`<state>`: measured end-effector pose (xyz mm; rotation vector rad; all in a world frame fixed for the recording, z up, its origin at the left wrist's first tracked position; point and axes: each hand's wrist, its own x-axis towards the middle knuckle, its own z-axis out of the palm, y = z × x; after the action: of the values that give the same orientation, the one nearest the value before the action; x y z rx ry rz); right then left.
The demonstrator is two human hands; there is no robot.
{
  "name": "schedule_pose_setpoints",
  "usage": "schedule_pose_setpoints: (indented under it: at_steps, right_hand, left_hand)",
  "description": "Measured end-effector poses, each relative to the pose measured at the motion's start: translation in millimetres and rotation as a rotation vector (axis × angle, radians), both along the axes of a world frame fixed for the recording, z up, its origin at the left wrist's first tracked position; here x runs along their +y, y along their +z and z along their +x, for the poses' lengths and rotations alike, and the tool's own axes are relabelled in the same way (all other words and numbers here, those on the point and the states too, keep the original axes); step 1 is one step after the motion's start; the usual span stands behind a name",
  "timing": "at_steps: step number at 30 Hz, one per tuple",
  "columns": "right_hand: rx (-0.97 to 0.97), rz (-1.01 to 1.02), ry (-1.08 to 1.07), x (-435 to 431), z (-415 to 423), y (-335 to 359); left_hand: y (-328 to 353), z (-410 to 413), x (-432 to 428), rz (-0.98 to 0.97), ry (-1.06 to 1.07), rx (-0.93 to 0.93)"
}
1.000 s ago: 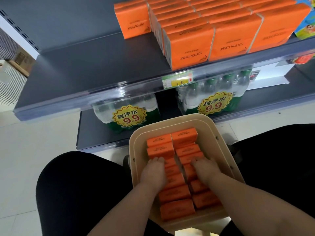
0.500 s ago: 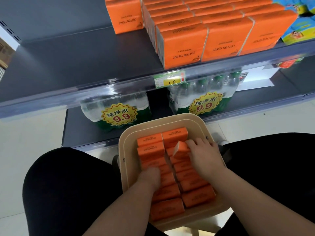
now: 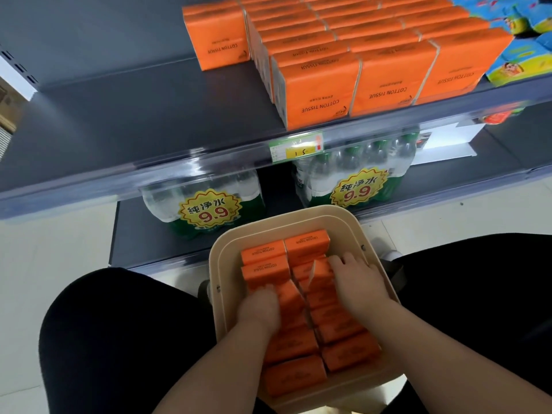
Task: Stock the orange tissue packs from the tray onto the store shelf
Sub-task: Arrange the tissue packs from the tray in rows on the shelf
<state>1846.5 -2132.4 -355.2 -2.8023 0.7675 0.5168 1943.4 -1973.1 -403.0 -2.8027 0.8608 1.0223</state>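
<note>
A beige tray [image 3: 369, 234] rests on my lap, filled with two rows of orange tissue packs [image 3: 263, 251]. My left hand [image 3: 260, 309] is down in the left row, fingers curled round a tilted pack [image 3: 290, 297]. In the right row my right hand [image 3: 358, 280] grips another pack [image 3: 321, 271] that is tipped up on edge. Above, the grey store shelf [image 3: 134, 121] carries several orange tissue packs [image 3: 316, 97] in rows on its right half, with one more pack [image 3: 218, 40] further back.
The shelf's left half is bare grey surface. Blue packs [image 3: 519, 58] sit at the far right of it. A price tag [image 3: 295, 149] hangs on the shelf's front rail. Below, bottled-water bundles [image 3: 206, 204] with yellow 9.9 stickers stand on the lower shelf. My knees flank the tray.
Both hands moved forward in the tray. The right hand tipped a pack up on edge, and now the left hand has lifted a pack in its own row as well.
</note>
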Motion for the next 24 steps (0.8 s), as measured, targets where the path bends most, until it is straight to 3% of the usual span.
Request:
schedule_pose_setpoints:
  at_steps: [5,15,24]
  right_hand:
    - [-0.116,-0.057,0.032,6.1,4.8,24.1]
    - [-0.474,-0.27,-0.006,5.5,12.8,137.0]
    - [-0.806,-0.365,-0.017,-25.5,61.4,236.2]
  left_hand:
    - [39.4,10.3,9.1,-0.217,0.196,-0.137]
    - [169.7,26.4,24.8,-0.708,0.204,-0.474]
    - [267.9,72.7,4.3,-0.822,0.228,-0.597]
